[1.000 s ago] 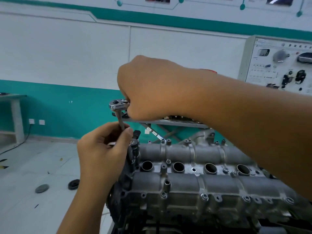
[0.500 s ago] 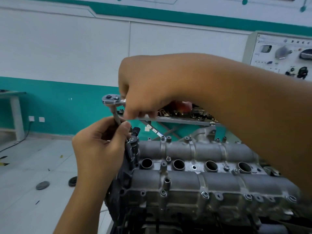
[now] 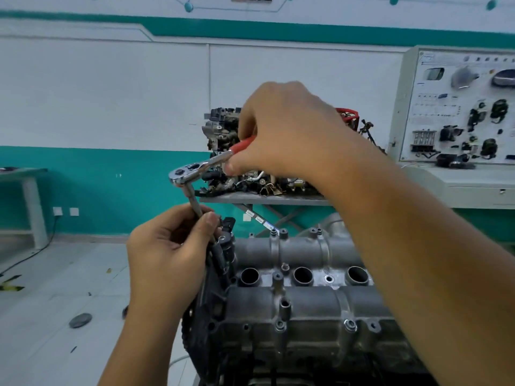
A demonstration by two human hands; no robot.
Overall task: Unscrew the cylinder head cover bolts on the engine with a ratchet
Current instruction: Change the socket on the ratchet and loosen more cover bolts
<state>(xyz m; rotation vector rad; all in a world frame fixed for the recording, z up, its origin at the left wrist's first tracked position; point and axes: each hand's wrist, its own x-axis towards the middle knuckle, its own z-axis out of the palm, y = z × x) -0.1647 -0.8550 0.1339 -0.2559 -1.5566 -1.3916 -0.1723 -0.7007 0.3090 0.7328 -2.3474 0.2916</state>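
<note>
The grey cylinder head cover of the engine fills the lower middle, with spark plug holes and several bolts along its edges. A chrome ratchet with a red handle stands above the cover's far left corner on a thin extension bar. My right hand grips the red handle from the right. My left hand pinches the extension bar between thumb and fingers just above the engine's left end. The socket and the bolt under it are hidden behind my left hand.
A grey stand with another engine assembly stands behind. A white training panel with mounted parts is at the right. A table leg and wall sockets are at the left; dark discs lie on the floor.
My right hand has swung the ratchet handle to the right and away, so the red handle now shows. My left hand stays on the extension bar.
</note>
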